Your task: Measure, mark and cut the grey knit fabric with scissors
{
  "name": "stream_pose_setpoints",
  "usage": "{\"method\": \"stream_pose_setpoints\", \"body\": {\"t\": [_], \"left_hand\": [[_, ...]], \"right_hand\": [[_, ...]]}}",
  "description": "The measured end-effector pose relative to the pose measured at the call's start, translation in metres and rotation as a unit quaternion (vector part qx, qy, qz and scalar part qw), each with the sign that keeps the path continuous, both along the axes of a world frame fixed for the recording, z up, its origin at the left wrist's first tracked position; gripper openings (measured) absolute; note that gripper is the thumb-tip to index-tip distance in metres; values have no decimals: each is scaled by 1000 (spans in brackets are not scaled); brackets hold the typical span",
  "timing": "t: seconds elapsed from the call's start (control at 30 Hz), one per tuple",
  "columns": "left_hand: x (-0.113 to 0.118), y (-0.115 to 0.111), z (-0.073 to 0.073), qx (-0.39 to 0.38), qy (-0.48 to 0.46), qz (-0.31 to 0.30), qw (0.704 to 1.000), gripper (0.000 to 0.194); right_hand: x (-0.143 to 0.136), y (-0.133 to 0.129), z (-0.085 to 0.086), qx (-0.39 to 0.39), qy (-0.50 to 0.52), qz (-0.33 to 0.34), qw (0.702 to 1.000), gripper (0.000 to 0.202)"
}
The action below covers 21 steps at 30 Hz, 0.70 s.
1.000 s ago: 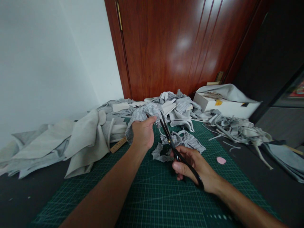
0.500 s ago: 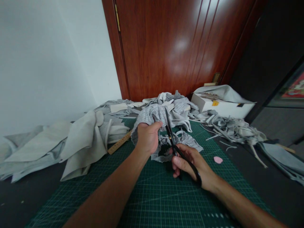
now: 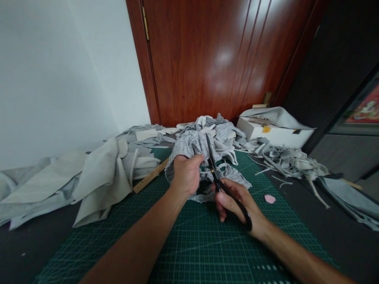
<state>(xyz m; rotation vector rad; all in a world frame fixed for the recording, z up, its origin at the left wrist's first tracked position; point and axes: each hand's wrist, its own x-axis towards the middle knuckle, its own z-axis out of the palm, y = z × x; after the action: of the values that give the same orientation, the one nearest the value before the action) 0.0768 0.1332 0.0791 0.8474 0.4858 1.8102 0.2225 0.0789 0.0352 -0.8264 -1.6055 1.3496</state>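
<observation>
My left hand [image 3: 187, 173] grips a crumpled grey ribbed cloth [image 3: 189, 144], its thumb lying across the fabric. Just right of it, my right hand [image 3: 233, 199] is closed around the handles of black scissors [image 3: 212, 170]. The blades point up and away, beside the held cloth, and look nearly closed. Another part of grey ribbed fabric [image 3: 235, 175] lies on the green cutting mat [image 3: 195, 244] behind the scissors; whether it joins the held cloth is hidden.
A wooden ruler [image 3: 150, 177] lies left of my left hand. Pale fabric pieces [image 3: 100, 169] cover the left side. More scraps [image 3: 231, 132] are heaped at the back, near a white box [image 3: 275, 134]. Tangled strips [image 3: 290, 157] and a pink piece [image 3: 269, 198] are on the right.
My left hand has shifted slightly right with the cloth, closer to the scissors. The scissor blades look a little closer together. The view has moved slightly.
</observation>
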Motion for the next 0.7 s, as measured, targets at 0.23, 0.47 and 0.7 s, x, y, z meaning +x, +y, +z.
{"method": "stream_pose_setpoints", "body": {"t": [0.23,0.47,0.7], "left_hand": [[2,-1,1,1,6,11,1000,31],[0,0,2,-4,8,9,1000,26],[-3,2,1,-3,18,9,1000,16]], "right_hand": [[-4,-3,-1,-17,12,-16,1000,59],[-2,-1,-3,-13,-2,-22,1000,58],[-2,0,-4,-32,1,-22,999,53]]}}
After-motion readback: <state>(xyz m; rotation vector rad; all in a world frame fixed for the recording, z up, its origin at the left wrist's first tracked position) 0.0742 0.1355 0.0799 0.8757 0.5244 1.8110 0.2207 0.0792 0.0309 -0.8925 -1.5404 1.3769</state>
